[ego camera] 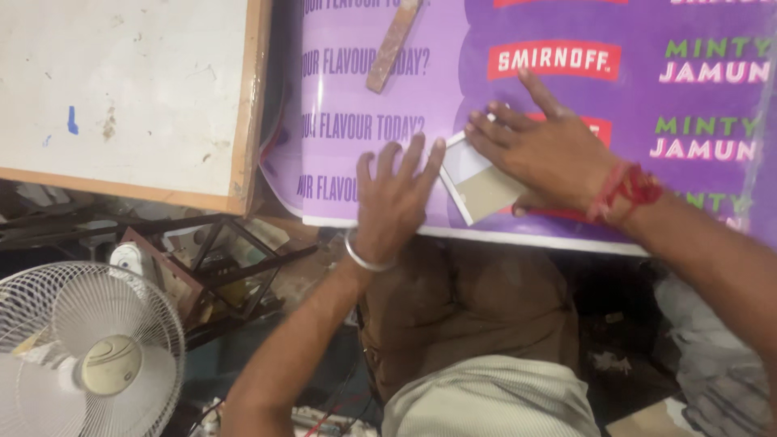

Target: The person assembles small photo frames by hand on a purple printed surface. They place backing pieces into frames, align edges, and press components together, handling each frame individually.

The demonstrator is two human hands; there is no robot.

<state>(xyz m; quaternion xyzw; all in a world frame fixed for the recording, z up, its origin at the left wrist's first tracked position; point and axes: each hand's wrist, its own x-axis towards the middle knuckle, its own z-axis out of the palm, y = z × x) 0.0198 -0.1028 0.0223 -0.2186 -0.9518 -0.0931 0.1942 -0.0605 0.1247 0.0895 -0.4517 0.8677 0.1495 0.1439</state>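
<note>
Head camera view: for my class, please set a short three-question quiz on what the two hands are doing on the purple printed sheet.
1. True or false: the left hand lies flat with fingers spread on the purple sheet.
2. Which hand presses on the small white-edged panel? A) left B) right C) neither
3. What lies on the sheet near the top edge of the view, away from both hands?

Key
1. True.
2. B, the right hand, which has a red thread at the wrist.
3. A brown wooden block.
</note>
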